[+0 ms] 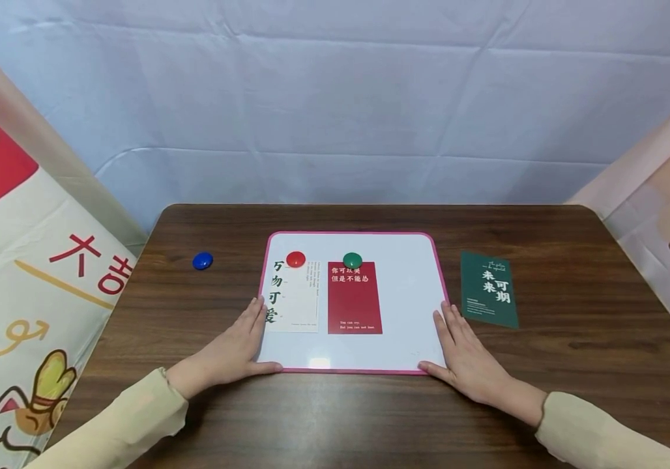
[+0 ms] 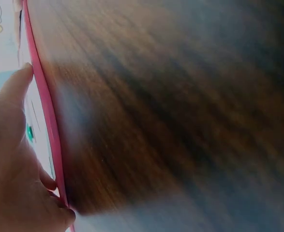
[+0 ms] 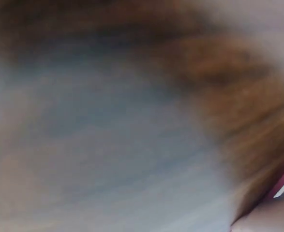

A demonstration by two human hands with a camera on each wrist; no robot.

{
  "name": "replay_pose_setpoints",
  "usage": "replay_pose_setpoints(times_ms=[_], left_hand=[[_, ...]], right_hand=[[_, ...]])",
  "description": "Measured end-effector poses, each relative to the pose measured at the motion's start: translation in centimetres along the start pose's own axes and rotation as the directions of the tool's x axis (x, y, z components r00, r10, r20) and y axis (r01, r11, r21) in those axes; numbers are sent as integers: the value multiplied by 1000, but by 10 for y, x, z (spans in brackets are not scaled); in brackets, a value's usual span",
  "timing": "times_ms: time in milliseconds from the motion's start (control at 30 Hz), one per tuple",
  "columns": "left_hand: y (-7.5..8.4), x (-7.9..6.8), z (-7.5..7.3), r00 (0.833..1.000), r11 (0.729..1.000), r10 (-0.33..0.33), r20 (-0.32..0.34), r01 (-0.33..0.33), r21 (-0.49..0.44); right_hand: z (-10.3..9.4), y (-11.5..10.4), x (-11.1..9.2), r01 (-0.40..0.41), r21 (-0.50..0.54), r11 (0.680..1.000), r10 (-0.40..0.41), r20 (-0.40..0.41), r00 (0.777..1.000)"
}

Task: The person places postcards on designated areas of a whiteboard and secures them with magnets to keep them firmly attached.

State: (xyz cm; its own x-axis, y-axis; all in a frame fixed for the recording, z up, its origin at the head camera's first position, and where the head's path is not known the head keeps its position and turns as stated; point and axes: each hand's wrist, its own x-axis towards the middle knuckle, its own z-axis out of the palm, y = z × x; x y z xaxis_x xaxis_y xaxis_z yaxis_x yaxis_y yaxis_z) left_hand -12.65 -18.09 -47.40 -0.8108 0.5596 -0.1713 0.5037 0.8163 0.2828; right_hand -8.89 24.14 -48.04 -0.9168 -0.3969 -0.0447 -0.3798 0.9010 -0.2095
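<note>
On the table lies a whiteboard with a pink rim. A white card is on it under a red round magnet. To its right is a red card with a green round magnet over its top edge. My left hand touches the board's left edge with extended fingers, its thumb at the front edge. In the left wrist view, that thumb rests on the pink rim. My right hand touches the right edge likewise, thumb at the front right corner.
A dark green card lies on the table right of the board. Left of the board sits a blue round magnet. The brown wooden table is bordered by a pale cloth behind and printed cloths at both sides.
</note>
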Motion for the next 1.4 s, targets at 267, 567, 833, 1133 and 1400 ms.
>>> replay_pose_setpoints(times_ms=[267,567,833,1133,1400], left_hand=[[-1,1,1,998,998,53,-45,-52,26],[-3,4,5,998,998,51,-26,-51,21],[-3,4,5,997,997,64,-43,-62,36],[-3,4,5,997,996,71,-36,-69,58],[-2,4,5,997,996,65,-30,-63,62]], right_hand=[[-6,-1,3,-27,9,1000,26,16,1000],[-16,-3,6,-36,22,999,35,26,999],[-31,1,16,-67,87,994,66,12,998],[-50,12,29,-82,73,994,89,-88,992],[-59,21,33,-121,102,987,140,-203,969]])
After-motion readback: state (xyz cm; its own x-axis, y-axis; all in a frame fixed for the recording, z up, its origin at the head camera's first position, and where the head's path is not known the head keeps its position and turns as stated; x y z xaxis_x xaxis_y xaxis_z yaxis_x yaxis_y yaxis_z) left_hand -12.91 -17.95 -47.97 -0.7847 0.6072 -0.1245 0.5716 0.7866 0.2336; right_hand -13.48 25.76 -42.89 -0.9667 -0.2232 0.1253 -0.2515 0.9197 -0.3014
